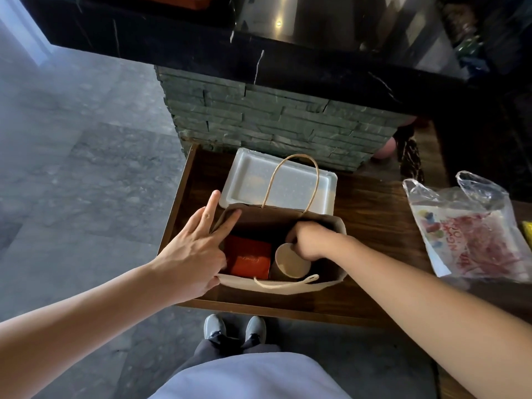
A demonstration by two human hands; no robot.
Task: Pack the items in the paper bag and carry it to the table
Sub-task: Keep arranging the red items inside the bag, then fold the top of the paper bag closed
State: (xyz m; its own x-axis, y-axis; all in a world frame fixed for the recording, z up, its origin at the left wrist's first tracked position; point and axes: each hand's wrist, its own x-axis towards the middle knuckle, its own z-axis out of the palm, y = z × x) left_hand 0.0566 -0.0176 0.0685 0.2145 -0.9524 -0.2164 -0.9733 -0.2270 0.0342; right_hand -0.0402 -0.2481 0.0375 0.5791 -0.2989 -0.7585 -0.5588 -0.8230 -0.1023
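A brown paper bag [334, 223] with twine handles stands open on a low dark wooden shelf [368, 214]. Inside it lies a red box [249, 259] on the left and a pale paper cup [289, 263] on the right. My left hand [193, 246] holds the bag's left rim, thumb outside, one finger hooked over the edge, other fingers spread. My right hand [311, 240] reaches down into the bag and grips the cup's rim. Behind the bag lies a white foam container [253, 174].
A clear plastic bag with red print [472, 228] lies on the shelf to the right. A stone-clad pillar [273, 122] under a black counter [288, 59] rises behind. Grey floor [86, 156] spreads to the left; my shoes [234, 326] stand by the shelf's front edge.
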